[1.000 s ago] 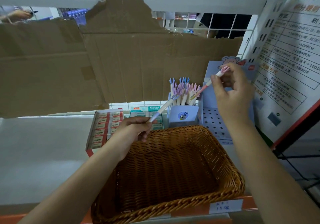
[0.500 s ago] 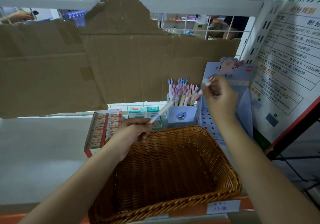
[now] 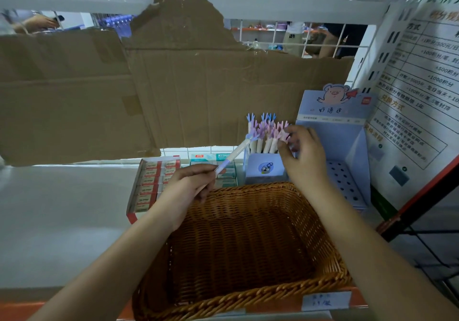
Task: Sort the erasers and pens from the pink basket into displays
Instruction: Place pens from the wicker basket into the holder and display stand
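The woven brown basket (image 3: pixel 236 298) stands at the shelf's front edge, and I see nothing inside it. My left hand (image 3: pixel 183 186) grips a white pen with a blue forked top (image 3: pixel 233 153), tilted up and right toward the small blue pen cup (image 3: pixel 263 169). Several fork-topped pens (image 3: pixel 263 132) stand in that cup. My right hand (image 3: pixel 305 156) is at the cup's right side, fingers pinching a pink-topped pen (image 3: pixel 284 135) among the others. A red box of erasers (image 3: pixel 151 184) sits left of the cup.
Green eraser packs (image 3: pixel 206 158) lie behind my left hand. A blue pig-printed display with a holed base (image 3: pixel 342 179) stands right of the cup. Taped cardboard (image 3: pixel 173 84) backs the shelf, and a printed poster (image 3: pixel 417 97) leans at the right. A price label (image 3: pixel 325 301) sits on the shelf edge.
My right hand has carried the pink-topped pen down and left from in front of the pig display to the cup. My left hand has barely moved.
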